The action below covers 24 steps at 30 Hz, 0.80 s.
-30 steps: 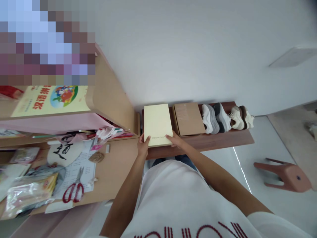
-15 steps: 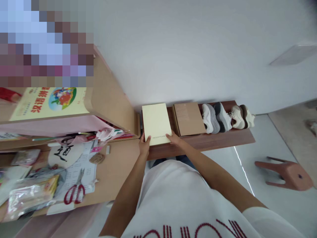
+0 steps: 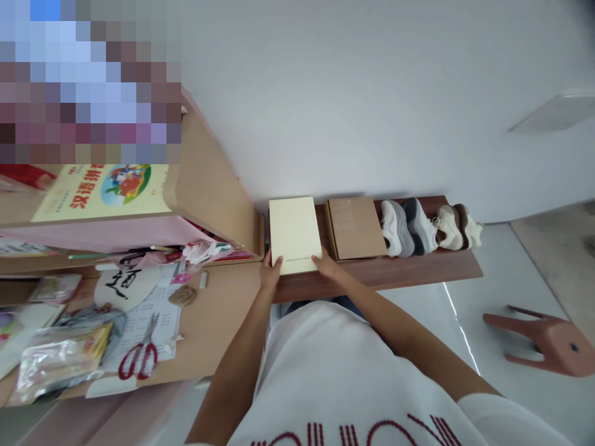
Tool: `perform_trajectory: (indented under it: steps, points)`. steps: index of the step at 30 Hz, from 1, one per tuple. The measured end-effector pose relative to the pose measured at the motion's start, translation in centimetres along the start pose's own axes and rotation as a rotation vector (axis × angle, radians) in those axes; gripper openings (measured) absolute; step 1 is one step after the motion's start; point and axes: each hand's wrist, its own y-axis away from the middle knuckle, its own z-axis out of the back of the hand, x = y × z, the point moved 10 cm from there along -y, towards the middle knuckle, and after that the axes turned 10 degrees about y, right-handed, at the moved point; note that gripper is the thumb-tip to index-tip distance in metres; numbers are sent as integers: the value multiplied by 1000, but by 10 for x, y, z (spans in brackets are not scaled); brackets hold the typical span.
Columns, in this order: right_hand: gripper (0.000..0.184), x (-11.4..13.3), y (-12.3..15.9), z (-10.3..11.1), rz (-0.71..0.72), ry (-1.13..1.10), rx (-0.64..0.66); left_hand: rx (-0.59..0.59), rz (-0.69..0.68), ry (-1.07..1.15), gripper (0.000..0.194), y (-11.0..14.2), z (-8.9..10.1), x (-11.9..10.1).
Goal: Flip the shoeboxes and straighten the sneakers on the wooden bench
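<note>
A cream shoebox-like box (image 3: 294,229) marked "MEIZHIYUAN" lies at the left end of a dark wooden shelf board (image 3: 362,272). My left hand (image 3: 270,269) grips its near left corner, thumb on the lid. At the near right corner my right hand (image 3: 324,263) holds it the same way, thumb on top. The fingers under and beside the box are hidden. Just right of it sits a brown cardboard box (image 3: 356,228). Farther right stand a white and grey pair of sneakers (image 3: 394,229) and a cream and brown pair of shoes (image 3: 449,228).
On the left, a desk (image 3: 218,310) carries red-handled scissors (image 3: 138,360), papers, plastic packets (image 3: 65,359) and a round fan-like sheet (image 3: 125,288). Its hutch panel (image 3: 214,167) rises beside the box. A white wall runs behind the board. A pink-brown stool (image 3: 553,341) stands at right.
The view has shifted slightly, so most things appear a little lower and farther right. Both hands keep the same hold on the cream box.
</note>
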Motion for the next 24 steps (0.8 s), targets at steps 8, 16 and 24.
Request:
perform_trajectory:
  steps: [8,16,24]
  points:
    - [76,0,19,71,253,113,-174,-94,-307,-180,54,13,-35,-71]
    - [67,-28,6,193,281,242,-426,239,-216,-129,51,34,-170,-51]
    - [63,-68,-15,229,243,382,-432,231,-111,-264,61,31,-213,4]
